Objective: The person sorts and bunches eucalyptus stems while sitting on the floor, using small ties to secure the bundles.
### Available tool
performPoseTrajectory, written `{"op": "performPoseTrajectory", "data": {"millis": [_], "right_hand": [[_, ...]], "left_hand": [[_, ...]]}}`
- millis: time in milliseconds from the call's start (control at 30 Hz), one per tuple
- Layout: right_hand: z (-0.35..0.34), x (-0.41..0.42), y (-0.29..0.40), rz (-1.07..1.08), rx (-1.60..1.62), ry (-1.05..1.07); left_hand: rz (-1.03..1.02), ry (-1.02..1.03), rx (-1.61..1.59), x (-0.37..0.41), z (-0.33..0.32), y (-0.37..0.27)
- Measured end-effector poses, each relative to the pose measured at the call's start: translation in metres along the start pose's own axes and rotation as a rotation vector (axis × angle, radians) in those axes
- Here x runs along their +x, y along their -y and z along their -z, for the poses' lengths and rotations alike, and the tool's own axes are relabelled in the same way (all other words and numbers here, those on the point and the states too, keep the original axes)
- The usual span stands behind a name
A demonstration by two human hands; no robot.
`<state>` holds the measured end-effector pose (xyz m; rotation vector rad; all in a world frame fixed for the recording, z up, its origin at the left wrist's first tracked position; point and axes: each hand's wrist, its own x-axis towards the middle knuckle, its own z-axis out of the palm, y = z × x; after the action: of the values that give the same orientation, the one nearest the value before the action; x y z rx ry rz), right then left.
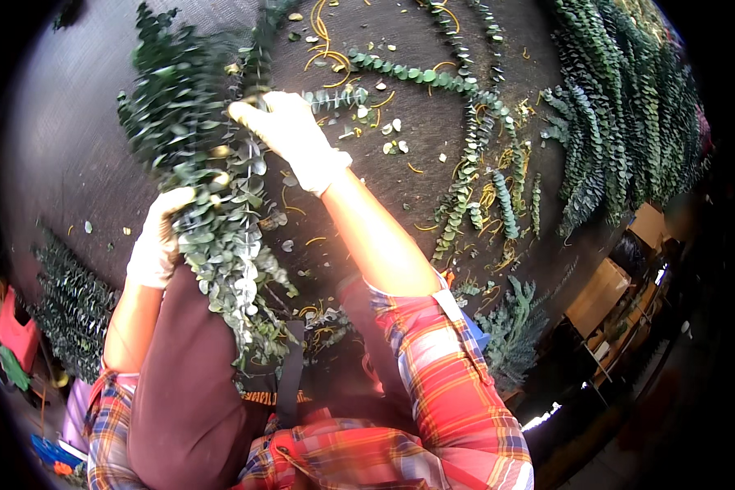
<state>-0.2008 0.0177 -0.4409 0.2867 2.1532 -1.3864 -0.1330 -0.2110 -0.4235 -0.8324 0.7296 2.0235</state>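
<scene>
A thick bunch of eucalyptus branches [180, 116] stretches from the upper left down over my left thigh. Wearing a pale glove, my left hand [159, 236] grips the lower part of this bunch from its left side. My right hand [288, 135], gloved too, is at the bunch's upper right with thumb and fingers around a thin stem; glare and blur hide the exact hold. Just right of my right fingers lies a short eucalyptus sprig [337, 98]. Silvery leaves [245, 275] hang from the bunch towards my lap.
Loose eucalyptus strands [465, 177], yellow curled strips [337, 58] and fallen leaves [395, 147] lie on the dark surface. A large eucalyptus pile [625, 122] is at the right, another [73, 300] at the left. Cardboard boxes [597, 297] stand at the lower right.
</scene>
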Motion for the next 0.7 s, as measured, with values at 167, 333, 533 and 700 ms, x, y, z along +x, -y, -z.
{"op": "performPoseTrajectory", "data": {"millis": [167, 333, 533, 700], "right_hand": [[0.044, -0.017, -0.029, -0.149, -0.425, -0.166], [0.137, -0.018, -0.103, 0.110, -0.665, -0.751], [0.213, -0.008, -0.164, -0.167, -1.168, -0.579], [0.222, -0.014, -0.106, 0.024, -0.959, -0.591]], "left_hand": [[-0.190, -0.040, -0.016, -0.013, 0.018, -0.012], [-0.320, -0.082, 0.051, -0.017, 0.019, -0.015], [-0.234, -0.233, 0.006, -0.010, 0.026, -0.011], [-0.214, -0.097, 0.216, -0.027, 0.005, 0.006]]}}
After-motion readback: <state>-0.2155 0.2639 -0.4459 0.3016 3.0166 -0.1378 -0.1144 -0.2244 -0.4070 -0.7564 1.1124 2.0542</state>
